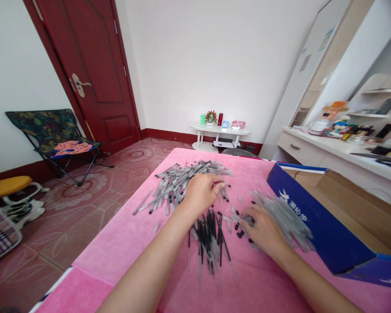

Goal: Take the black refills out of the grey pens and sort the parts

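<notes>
My left hand [204,190] is over the near right side of a loose heap of clear pen barrels [179,184], fingers curled and thumb close to the index finger. Whether anything small is between them I cannot make out. Below it lies a bundle of thin black ink refills [210,237] with clear ends. My right hand [260,224] is closed low over a scatter of small black and clear pen caps [240,234], its fingertips among them; what they grip is unclear. Just right of that hand, a row of clear pens [288,217] lies side by side, slightly blurred.
The pink cloth-covered table [117,243] carries everything. At its right stands an open blue cardboard box [313,226], close beside the row of pens. Beyond are a low white stand [200,128], a folding chair [45,126] and a white dresser [299,148].
</notes>
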